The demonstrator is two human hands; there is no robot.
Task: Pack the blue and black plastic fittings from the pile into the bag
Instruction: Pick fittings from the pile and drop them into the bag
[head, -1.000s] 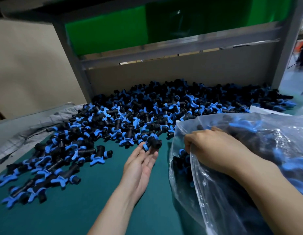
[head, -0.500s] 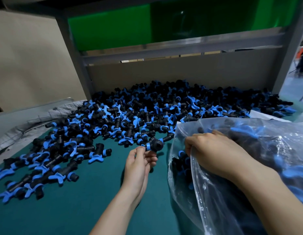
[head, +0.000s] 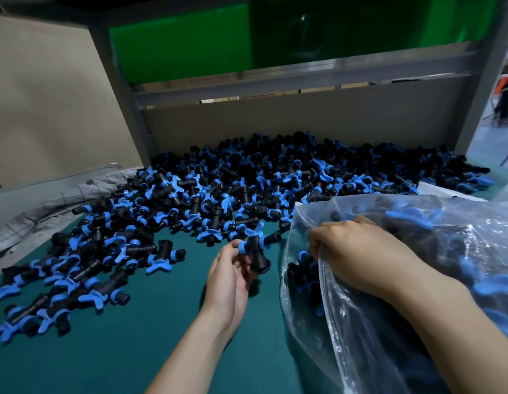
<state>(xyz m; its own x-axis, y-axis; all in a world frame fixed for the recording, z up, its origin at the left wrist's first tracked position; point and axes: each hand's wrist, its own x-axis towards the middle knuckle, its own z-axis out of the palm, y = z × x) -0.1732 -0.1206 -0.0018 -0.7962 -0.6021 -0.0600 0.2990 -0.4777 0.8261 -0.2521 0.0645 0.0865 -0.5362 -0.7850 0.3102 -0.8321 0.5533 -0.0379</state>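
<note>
Our left hand (head: 228, 280) pinches one blue and black fitting (head: 254, 250) between thumb and curled fingertips. It is held clear of the green mat (head: 119, 351), just left of the open mouth of the bag (head: 369, 345). Our right hand (head: 360, 251) grips the bag's rim, fingers curled over the clear film so the mouth gapes toward the left. Far left of the bag, a loose fringe of fittings trails over the mat beside a crumpled grey cloth (head: 57, 206). Nearer the bag and running round behind it, the pile (head: 247, 189) lies heaped against the cardboard back wall (head: 275, 120). Inside the bag we see a dark mass of fittings through the film, under and beyond our right hand, so the packing is well under way. We judge it far from finished, because what lies outside the bag looks at least as plentiful as what is in it. The film hides how full the bag truly is. The piece in hand is not yet in. It needs a short carry rightward into the mouth, and then the same again many times over.
</note>
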